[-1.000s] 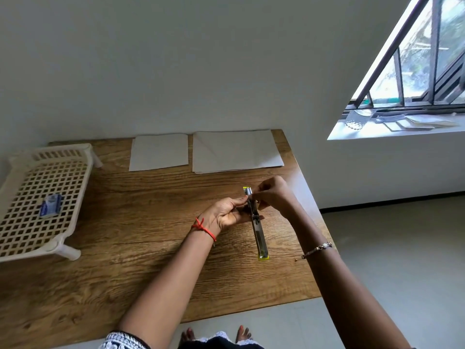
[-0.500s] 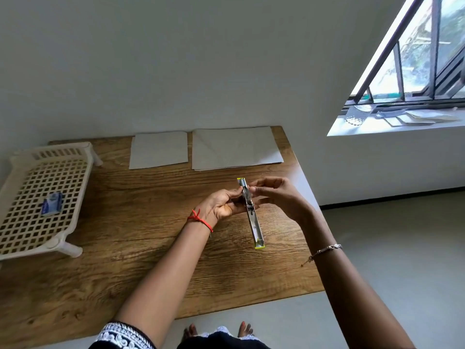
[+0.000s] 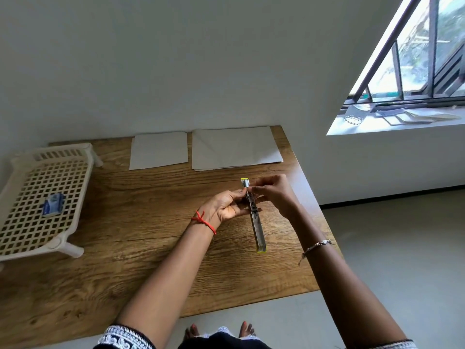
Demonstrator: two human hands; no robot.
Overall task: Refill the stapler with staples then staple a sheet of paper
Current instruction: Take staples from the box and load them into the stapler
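A wooden table [image 3: 125, 248] stands against a plain white wall, with a window at the upper right. At the left end of the table sits a cream plastic lattice rack [image 3: 37, 197] on short legs; a small blue staple box [image 3: 52, 205] lies flat on its grid. Along the far edge of the table lie two white sheets side by side, apart from each other: a larger sheet of paper [image 3: 236, 147] on the right and a smaller sheet [image 3: 158, 149] on the left. Above the right half of the table, both hands hold the stapler [image 3: 255, 217], which is swung open into one long metal strip with yellow ends, its long axis running away from the person. The left hand [image 3: 224, 207], with a red thread at the wrist, is closed around the stapler's far half from the left. The right hand [image 3: 274, 195], with a bracelet on the forearm, pinches the same far portion from the right with its fingertips [image 3: 254, 188]. Whether staples sit in the channel cannot be determined.
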